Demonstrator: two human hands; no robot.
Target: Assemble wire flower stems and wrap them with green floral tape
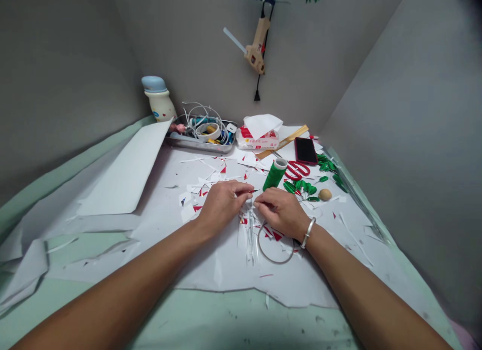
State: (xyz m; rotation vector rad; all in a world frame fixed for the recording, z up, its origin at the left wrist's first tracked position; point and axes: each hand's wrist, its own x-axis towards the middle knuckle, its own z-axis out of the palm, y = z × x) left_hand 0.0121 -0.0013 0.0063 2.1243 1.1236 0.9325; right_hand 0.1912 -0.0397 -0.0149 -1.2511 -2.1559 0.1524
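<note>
My left hand (pixel 225 203) is closed in a pinch over the middle of the paper-covered table. A thin dark tip shows at its fingertips, too small to name. Close beside it my right hand (pixel 283 210), with a bangle on the wrist, is also pinched; what lies between its fingers cannot be made out. Just behind the right hand a spool of green thread (pixel 274 175) stands tilted. Thin silvery strands (pixel 251 242) lie below the hands. A ring-shaped hoop (pixel 276 262) rests under the right wrist. Green leaf-shaped pieces (pixel 301 188) and a round brown ball (pixel 325 194) lie to the right.
Red-handled scissors (pixel 297 170), a phone (pixel 306 151) and a tissue pack (pixel 258 139) sit behind. A metal tray (pixel 203 146) holds cords and tape. White card (pixel 128 171) lies left, near a bottle (pixel 160 99). A glue gun (pixel 257 46) hangs on the wall.
</note>
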